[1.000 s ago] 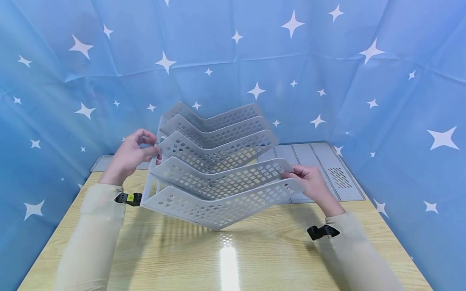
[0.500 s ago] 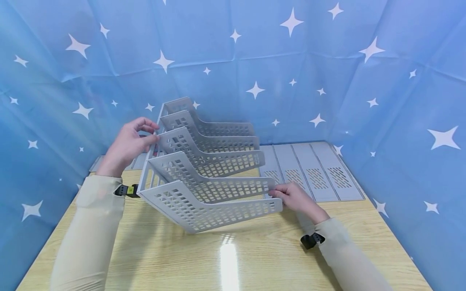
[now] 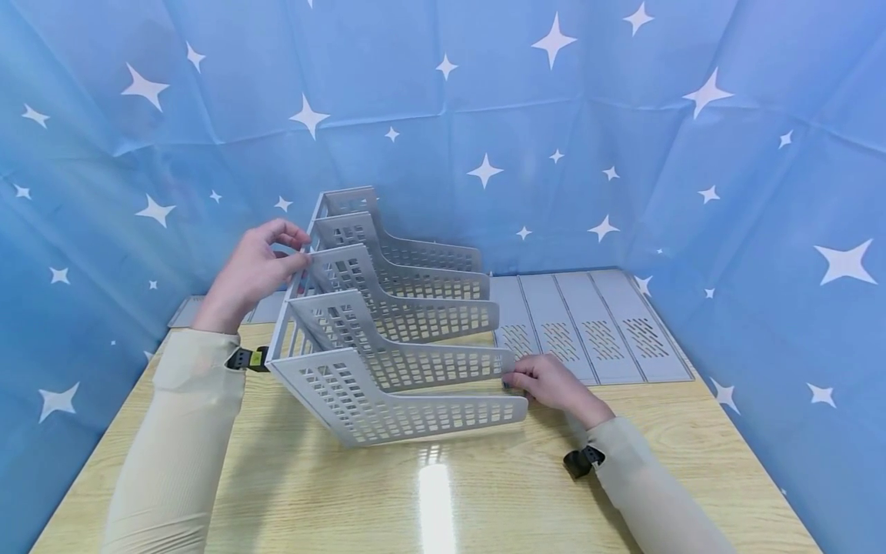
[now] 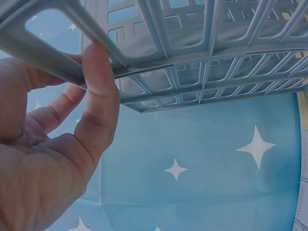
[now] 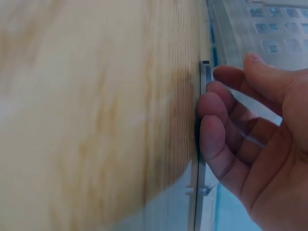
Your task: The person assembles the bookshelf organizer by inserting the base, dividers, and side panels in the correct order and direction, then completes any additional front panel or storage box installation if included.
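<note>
A grey plastic file rack (image 3: 408, 365) with several perforated dividers stands upright on the wooden table (image 3: 519, 492), its tall side to the left. My left hand (image 3: 259, 265) grips the upper rail of that side. In the left wrist view, the thumb and fingers of the left hand (image 4: 72, 130) pinch the rail. My right hand (image 3: 550, 385) is at the low right ends of the front dividers. In the right wrist view, the right hand (image 5: 255, 125) has loosely bent fingers just above the table, nothing held between thumb and fingers.
Flat grey panels (image 3: 574, 323) with slanted slots lie side by side at the back right of the table. More flat grey pieces (image 3: 266, 308) show at the back left, partly behind the left hand. A blue star-patterned curtain (image 3: 443, 154) surrounds the table.
The rack has tipped so its tall side stands more upright and its right ends have come down toward the table. The right hand has moved down and left.
</note>
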Demonstrator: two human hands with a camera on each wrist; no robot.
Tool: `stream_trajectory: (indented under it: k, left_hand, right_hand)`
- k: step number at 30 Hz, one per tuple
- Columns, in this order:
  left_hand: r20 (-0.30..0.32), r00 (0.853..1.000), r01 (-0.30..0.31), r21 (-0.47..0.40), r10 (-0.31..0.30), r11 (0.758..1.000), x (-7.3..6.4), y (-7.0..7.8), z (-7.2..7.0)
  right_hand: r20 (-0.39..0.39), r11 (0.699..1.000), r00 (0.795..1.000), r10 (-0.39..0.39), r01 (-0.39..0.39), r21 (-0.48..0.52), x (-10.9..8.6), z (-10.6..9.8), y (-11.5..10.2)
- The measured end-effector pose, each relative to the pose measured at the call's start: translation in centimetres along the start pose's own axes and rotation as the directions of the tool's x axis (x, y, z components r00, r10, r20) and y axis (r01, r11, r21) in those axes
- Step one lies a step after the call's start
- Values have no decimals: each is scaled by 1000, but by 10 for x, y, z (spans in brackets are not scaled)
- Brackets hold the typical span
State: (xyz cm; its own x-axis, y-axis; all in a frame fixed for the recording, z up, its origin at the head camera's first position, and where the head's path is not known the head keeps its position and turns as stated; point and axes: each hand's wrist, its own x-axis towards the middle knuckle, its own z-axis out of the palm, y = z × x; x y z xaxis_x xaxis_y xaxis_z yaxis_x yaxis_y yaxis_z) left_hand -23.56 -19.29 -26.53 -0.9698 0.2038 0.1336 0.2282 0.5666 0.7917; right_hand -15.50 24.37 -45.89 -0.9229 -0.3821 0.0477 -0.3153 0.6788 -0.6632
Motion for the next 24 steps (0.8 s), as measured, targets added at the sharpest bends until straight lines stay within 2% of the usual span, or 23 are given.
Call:
stream_trajectory:
  k: [5,10,13,16,21,24]
  left_hand:
    - [-4,1000,2,-10,-2,1000,1,0,0]
    - [-12,1000,6,18,-6,1000,2,0,1]
    - [-26,1000,5,36,-4,999,1,0,1]
    - [-31,1000,-4,23,4,1000,1,-1,1]
    - [-8,1000,9,16,-9,1000,0,-2,1]
    - [8,1000,26,54,-26,998,-1,-3,2]
  right_hand:
    - [10,1000,1000,-6,6,-9,2,1,0]
    - [42,999,998,36,-35,-14,1,-6,0]
    - [26,997,998,50,-48,-53,-2,-19,3]
    - [-22,989,997,79,-82,-121,-7,-40,8]
    - [-63,956,984,168,-178,-233,-17,-69,20]
    - [-48,938,980,195,-201,-281,-23,-78,28]
